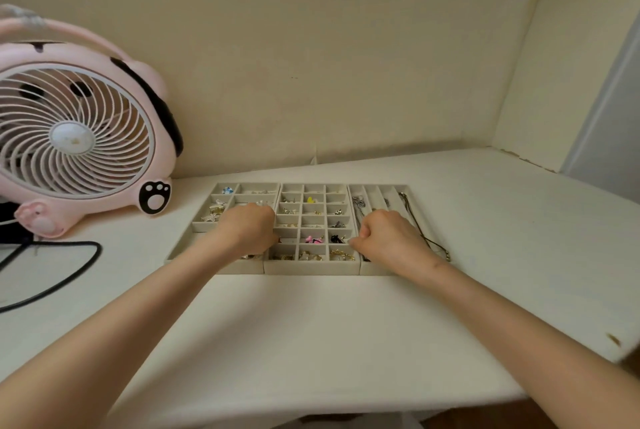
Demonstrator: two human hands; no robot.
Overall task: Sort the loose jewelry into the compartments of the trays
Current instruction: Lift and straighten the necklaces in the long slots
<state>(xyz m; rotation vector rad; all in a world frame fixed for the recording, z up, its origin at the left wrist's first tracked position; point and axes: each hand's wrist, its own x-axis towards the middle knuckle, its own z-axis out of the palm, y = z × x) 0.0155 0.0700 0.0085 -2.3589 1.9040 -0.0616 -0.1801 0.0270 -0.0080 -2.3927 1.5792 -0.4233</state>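
Three pale grey trays sit side by side on the white table. The left tray (221, 188) has wide compartments with silver pieces. The middle tray (311, 267) is a grid of small compartments holding earrings, charms and gold rings. The right tray (405, 190) has long slots with necklaces (429, 240). My left hand (247, 229) is curled over the left tray, its fingertips at the middle tray's left column; what they hold is hidden. My right hand (389, 238) is curled over the right tray's left slots, thumb and forefinger pinching a tiny pale piece (350, 241).
A pink desk fan (76, 131) stands at the back left, with a black cable (69, 269) looping over the table beside it. The wall runs close behind the trays. Bare white tabletop (311, 342) lies in front of the trays.
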